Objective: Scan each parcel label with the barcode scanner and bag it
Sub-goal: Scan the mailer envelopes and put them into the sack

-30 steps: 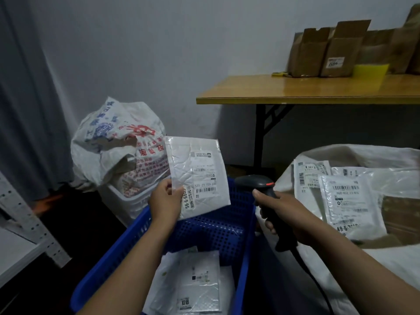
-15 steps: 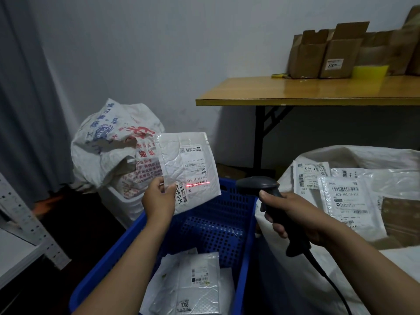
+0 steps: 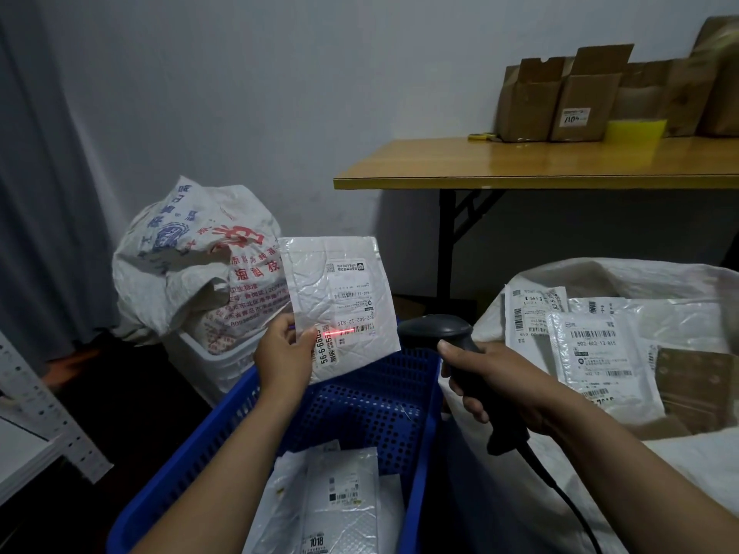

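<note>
Parcel (image 3: pixel 340 297) pinched by left hand (image 3: pixel 284 353), thumb overlapping its label (image 3: pixel 354 301); right hand (image 3: pixel 492 381) wraps scanner (image 3: pixel 436 329) handle; cord (image 3: pixel 560 493) cut off below.

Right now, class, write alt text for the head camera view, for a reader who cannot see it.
The left hand holds a white parcel above a blue basket while the right hand aims a black barcode scanner, its red line crossing the label's barcode. A white sack of parcels stands at right.

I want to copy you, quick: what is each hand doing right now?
Left hand: holds the white parcel by its lower left edge.
Right hand: grips the barcode scanner.
</note>
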